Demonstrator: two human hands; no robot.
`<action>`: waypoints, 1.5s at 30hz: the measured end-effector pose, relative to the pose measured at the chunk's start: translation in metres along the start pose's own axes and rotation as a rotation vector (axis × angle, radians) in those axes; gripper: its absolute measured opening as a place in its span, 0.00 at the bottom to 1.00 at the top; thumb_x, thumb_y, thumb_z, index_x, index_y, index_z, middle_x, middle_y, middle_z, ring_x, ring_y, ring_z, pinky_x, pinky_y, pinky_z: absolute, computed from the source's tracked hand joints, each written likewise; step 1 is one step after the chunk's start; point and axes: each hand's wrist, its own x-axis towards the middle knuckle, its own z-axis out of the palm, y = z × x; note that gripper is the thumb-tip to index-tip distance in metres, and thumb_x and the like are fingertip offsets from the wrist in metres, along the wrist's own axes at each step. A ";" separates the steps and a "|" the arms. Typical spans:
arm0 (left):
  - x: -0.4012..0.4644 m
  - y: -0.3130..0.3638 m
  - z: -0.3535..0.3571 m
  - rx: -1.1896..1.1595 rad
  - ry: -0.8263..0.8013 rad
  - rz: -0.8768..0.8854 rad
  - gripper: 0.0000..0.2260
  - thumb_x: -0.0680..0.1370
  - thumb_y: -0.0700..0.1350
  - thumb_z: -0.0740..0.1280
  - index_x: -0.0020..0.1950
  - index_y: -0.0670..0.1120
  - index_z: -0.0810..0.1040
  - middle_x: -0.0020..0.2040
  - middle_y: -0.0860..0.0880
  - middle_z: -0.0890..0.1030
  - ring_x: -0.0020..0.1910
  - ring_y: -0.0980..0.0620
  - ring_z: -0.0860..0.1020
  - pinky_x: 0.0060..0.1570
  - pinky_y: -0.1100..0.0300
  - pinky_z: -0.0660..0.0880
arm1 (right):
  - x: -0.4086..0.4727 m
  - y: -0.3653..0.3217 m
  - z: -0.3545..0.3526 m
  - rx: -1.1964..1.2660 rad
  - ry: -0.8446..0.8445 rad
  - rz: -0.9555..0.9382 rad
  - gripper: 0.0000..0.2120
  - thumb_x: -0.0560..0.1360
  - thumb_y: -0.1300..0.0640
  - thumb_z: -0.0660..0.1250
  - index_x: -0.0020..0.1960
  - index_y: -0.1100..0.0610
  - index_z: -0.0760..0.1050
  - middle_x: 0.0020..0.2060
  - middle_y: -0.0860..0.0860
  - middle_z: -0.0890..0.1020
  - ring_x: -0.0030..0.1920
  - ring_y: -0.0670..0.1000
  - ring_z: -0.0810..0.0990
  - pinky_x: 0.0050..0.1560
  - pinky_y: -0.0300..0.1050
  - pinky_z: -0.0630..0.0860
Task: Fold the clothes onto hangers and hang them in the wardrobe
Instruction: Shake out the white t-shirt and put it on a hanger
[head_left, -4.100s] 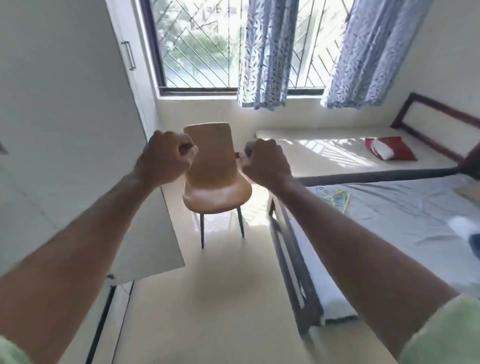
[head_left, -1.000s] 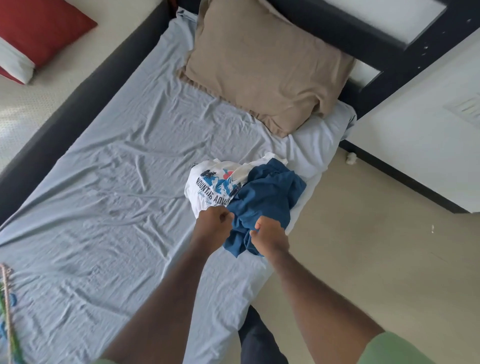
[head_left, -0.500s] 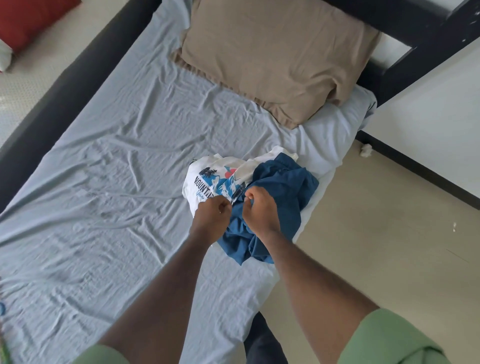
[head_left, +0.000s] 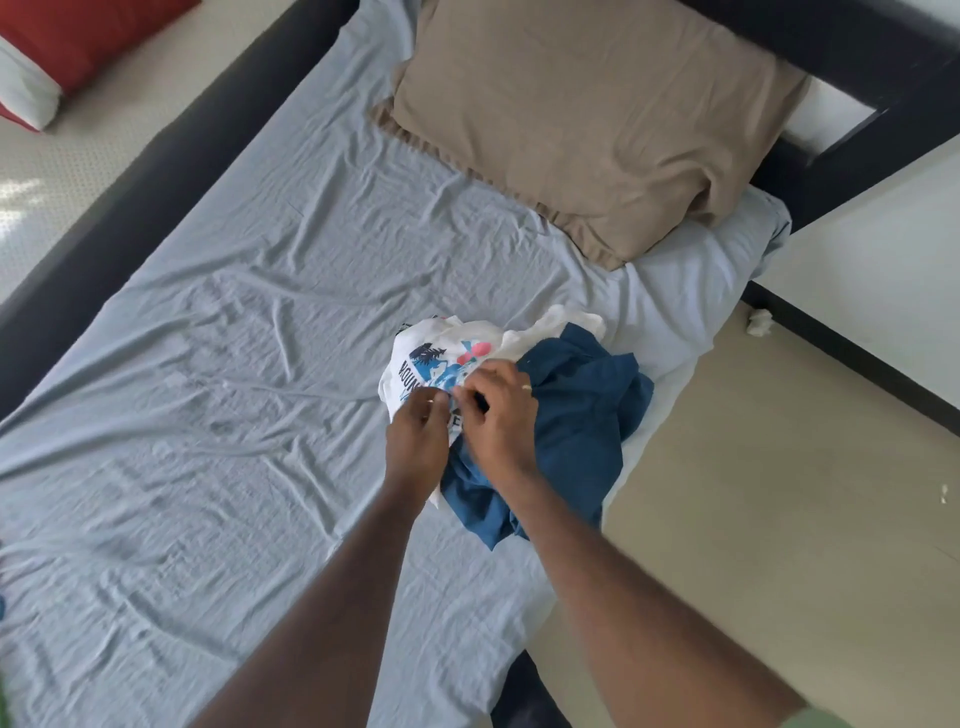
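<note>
Both hands moved off blue garment (head_left: 582, 415); left hand (head_left: 418, 441) and right hand (head_left: 498, 415) now pinch white tee (head_left: 436, 358), picking first.

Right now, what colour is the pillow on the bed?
Tan, plain; the pillow shows clearly in the head view.

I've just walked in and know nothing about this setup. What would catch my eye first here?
Two bare hands, the left hand and right hand, meet over a crumpled white printed T-shirt lying beside a dark blue garment near the right edge of the bed. A large tan pillow sits at the head of the wrinkled pale blue sheet, and a red cushion shows at the upper left.
</note>
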 end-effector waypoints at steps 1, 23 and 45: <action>0.000 0.002 -0.001 -0.111 0.053 0.002 0.09 0.82 0.53 0.63 0.48 0.51 0.78 0.45 0.51 0.83 0.48 0.49 0.81 0.50 0.51 0.76 | -0.012 -0.007 -0.001 0.084 -0.026 -0.123 0.05 0.78 0.59 0.70 0.45 0.59 0.80 0.48 0.49 0.81 0.47 0.51 0.78 0.47 0.44 0.76; -0.069 -0.084 -0.141 -0.796 0.015 -0.230 0.36 0.66 0.61 0.80 0.70 0.48 0.75 0.63 0.42 0.82 0.59 0.39 0.82 0.42 0.46 0.82 | -0.063 -0.043 0.020 0.523 -0.090 0.851 0.36 0.73 0.62 0.75 0.75 0.49 0.63 0.65 0.48 0.77 0.60 0.48 0.80 0.58 0.48 0.79; -0.173 -0.147 -0.214 -0.609 -0.063 0.008 0.25 0.74 0.48 0.75 0.69 0.46 0.72 0.59 0.44 0.83 0.58 0.45 0.83 0.53 0.49 0.81 | -0.227 -0.174 0.062 0.683 -0.674 0.260 0.17 0.76 0.67 0.69 0.63 0.55 0.79 0.53 0.52 0.86 0.55 0.51 0.84 0.54 0.45 0.81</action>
